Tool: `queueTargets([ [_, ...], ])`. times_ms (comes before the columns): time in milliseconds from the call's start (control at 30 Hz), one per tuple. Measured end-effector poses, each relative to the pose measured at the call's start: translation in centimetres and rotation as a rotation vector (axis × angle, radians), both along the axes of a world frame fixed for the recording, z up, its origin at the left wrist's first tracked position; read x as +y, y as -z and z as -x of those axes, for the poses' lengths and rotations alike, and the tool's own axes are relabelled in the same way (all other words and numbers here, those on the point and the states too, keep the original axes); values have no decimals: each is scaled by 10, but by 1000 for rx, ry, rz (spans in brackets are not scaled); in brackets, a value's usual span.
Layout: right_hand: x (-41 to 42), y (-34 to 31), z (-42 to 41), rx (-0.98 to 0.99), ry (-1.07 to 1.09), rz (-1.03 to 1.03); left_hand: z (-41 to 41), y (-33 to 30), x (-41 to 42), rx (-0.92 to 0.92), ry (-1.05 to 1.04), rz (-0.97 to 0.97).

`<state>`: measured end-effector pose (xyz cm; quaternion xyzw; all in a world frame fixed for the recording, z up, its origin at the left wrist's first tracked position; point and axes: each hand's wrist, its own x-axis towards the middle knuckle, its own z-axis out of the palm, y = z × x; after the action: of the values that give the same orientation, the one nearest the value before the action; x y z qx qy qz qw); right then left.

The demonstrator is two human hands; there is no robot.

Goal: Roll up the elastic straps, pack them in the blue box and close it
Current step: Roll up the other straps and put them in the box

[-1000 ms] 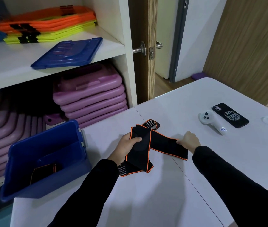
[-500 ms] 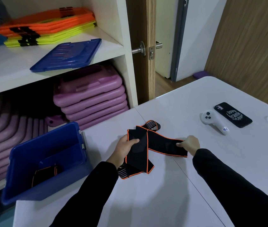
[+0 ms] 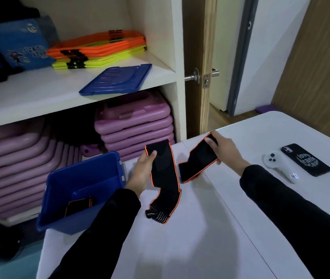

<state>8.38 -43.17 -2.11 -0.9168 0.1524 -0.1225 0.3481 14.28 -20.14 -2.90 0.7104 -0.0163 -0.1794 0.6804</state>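
Two black elastic straps with orange edges are lifted above the white table (image 3: 210, 228). My left hand (image 3: 143, 171) grips the top of one strap (image 3: 164, 178), which hangs down so its striped end rests on the table. My right hand (image 3: 223, 151) pinches the upper end of the other strap (image 3: 197, 161), held slanting toward the table. The open blue box (image 3: 83, 178) stands at the table's left edge with a rolled strap (image 3: 78, 205) inside. Its blue lid (image 3: 117, 79) lies on the shelf above.
A white controller (image 3: 279, 164) and a black phone (image 3: 305, 159) lie on the table at right. Purple cases (image 3: 133, 123) are stacked in the cabinet behind the box. Orange and yellow items (image 3: 99, 50) sit on the shelf. A door (image 3: 198, 63) stands ajar behind.
Both hands have lifted off the table and pulled apart, separating the crossed bundle into two straps, one in each hand. The camera view has tilted up slightly.
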Motion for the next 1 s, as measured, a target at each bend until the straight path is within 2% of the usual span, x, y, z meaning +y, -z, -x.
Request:
queueTargets([
  [133,22,-37,-18,30,-195,-161,0,-18,31,-57,-27,39],
  [267,50,-67,-28,75,-427,-239,4,-39,54,-95,-36,117],
  [400,74,-81,-32,57,-517,-507,6,-52,68,-135,-83,117],
  [533,86,-88,-30,53,-617,-663,10,-60,75,-196,-94,121],
  [867,111,-113,-19,-131,-526,-734,31,-101,55,-338,-19,133],
  [1000,111,-127,-14,-166,-519,-663,32,-111,47,-397,5,105],
])
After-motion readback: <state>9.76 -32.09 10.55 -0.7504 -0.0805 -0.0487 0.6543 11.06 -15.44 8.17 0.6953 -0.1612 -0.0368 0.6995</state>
